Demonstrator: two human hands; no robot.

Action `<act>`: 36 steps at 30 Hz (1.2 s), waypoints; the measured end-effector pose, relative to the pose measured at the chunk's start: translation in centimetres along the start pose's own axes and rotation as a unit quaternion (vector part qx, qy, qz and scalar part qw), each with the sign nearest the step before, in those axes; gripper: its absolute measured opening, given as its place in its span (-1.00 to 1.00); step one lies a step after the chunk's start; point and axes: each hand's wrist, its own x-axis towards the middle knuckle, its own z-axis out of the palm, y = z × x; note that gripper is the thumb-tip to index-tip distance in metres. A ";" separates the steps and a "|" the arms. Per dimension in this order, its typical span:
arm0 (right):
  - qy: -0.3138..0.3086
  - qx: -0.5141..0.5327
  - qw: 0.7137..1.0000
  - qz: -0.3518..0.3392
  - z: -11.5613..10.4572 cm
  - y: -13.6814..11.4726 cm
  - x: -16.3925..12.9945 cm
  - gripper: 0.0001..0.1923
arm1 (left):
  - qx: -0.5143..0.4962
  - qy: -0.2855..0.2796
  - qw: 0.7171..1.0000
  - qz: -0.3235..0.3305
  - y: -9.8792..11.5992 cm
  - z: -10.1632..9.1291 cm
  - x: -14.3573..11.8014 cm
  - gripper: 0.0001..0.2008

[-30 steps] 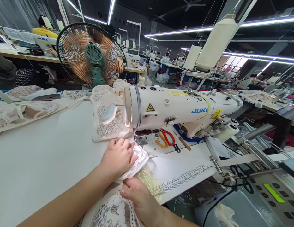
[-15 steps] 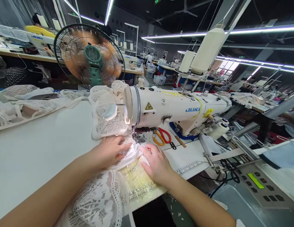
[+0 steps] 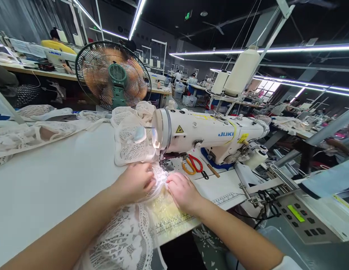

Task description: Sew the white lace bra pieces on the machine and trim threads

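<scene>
L hand (image 3: 136, 180) lies palm-down on the white lace fabric piece (image 3: 120, 240), fingers (image 3: 150, 179) together and curled, pressing the lace flat just at 7 o'clock of the needle area. R hand (image 3: 182, 190) presses the same lace from the other side, fingers (image 3: 171, 180) together, tips nearly touching the L hand's. Lace runs from under the presser foot down toward 6 o'clock, over the white table (image 3: 50, 180) edge, w/ a yellowish patch of the piece between the wrists.

White industrial sewing machine w/ blue lettering (image 3: 208, 133) sits at 12–1 o'clock of the hands, its small lamp lit over the needle. Behind the machine head, at 11 o'clock, a heap of more white lace pieces (image 3: 131, 138). Red- and orange-handled scissors (image 3: 192, 165) lie on the machine bed at 2 o'clock of the R hand. Printed ruler strip (image 3: 227, 197) on the table edge at 3 o'clock. Round black-caged fan w/ green motor (image 3: 114, 77) stands far at 11 o'clock. Two large white thread cones (image 3: 240, 73) stand above the machine at 1 o'clock. Grey control panel w/ green display (image 3: 299, 215) at 4 o'clock.
</scene>
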 end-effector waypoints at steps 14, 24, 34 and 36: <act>0.028 0.015 0.999 0.031 -0.7 0.3 1.4 -0.71 | -0.042 0.022 0.999 0.015 0.8 2.7 0.2 -0.78; 0.044 0.024 0.998 -0.042 -0.5 1.0 1.2 -0.86 | -0.075 0.025 0.997 0.003 0.9 2.3 0.2 -0.76; 0.074 0.085 0.992 -0.059 -0.1 1.6 1.3 -0.85 | -0.052 -0.015 0.997 0.046 0.6 2.1 0.3 -0.78; 0.068 0.087 0.991 -0.071 0.0 1.6 0.9 -0.86 | -0.037 -0.023 0.997 0.065 0.6 2.2 0.4 -0.78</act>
